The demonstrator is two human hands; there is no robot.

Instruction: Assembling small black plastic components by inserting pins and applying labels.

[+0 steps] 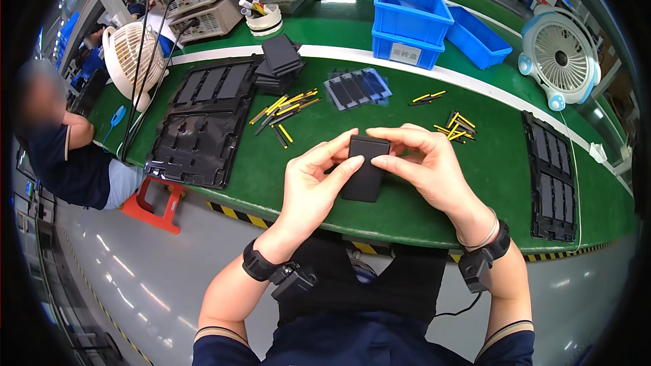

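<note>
A flat black rectangular case is held upright between my two hands, over the front part of the green bench. My left hand pinches its upper left edge between thumb and fingers. On the other side, my right hand grips the upper right corner, thumb on the front face. Beyond the hands lie a sheet with dark strips under bluish film, a loose pile of yellow and black strips and a smaller pile of similar strips. Whether the case has separate parts cannot be made out.
Black plastic trays with dark flat pieces lie left and right. A stack of black cases stands behind the left tray. Blue bins and a fan stand at the back. A person sits at the left.
</note>
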